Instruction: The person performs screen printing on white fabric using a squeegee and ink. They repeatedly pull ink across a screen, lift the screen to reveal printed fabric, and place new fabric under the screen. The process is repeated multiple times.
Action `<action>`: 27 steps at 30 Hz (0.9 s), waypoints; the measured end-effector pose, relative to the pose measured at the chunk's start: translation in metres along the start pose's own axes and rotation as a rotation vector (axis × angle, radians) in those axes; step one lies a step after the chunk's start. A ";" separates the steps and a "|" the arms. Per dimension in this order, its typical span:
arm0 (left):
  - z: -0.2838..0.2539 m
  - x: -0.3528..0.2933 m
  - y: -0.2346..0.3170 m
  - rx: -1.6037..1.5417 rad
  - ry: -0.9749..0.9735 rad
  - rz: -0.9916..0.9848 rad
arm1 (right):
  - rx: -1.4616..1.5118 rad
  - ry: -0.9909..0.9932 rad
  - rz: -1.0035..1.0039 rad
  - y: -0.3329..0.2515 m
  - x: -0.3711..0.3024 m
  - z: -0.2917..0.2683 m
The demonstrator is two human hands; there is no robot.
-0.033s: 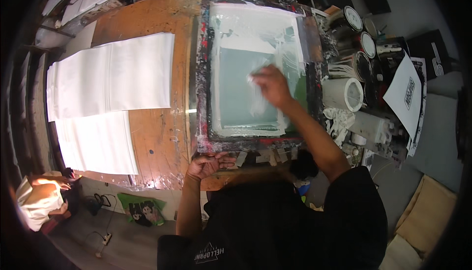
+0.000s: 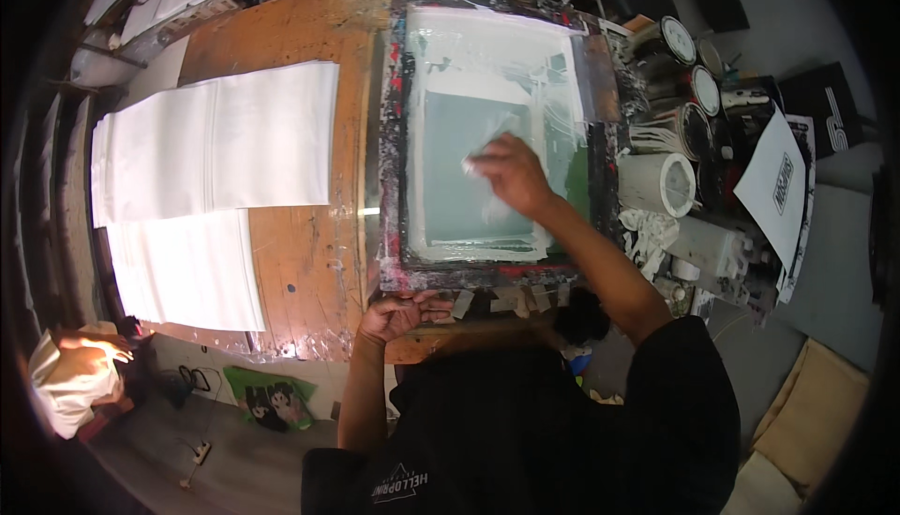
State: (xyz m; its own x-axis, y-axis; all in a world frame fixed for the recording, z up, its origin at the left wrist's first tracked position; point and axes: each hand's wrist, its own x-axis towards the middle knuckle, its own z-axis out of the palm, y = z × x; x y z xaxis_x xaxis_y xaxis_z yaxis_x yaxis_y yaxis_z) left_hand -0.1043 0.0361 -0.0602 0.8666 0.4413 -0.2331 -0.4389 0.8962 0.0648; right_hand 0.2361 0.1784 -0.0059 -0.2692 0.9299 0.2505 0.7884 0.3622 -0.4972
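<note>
A screen-printing frame with a paint-smeared dark rim lies flat on a wooden table. Its mesh is pale green with white streaks around it. My right hand presses on the middle of the mesh, fingers closed on a small white rag. My left hand sits just below the frame's near left corner, fingers curled over the table's front edge. Bits of tape line the frame's near side.
Two stacks of white fabric lie left of the frame. Several paint cans, a white tub and a printed sheet crowd the right. Another person crouches on the floor at lower left.
</note>
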 end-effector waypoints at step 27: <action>0.004 0.005 0.002 0.077 0.019 -0.006 | -0.005 0.015 -0.059 0.005 -0.032 -0.017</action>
State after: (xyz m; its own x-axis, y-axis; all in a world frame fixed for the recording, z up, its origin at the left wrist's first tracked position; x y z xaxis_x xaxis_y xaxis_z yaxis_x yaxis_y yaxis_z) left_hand -0.1000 0.0406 -0.0579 0.8641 0.4356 -0.2522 -0.4135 0.9000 0.1380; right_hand 0.2578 0.1491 -0.0026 -0.3069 0.9059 0.2917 0.7740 0.4159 -0.4774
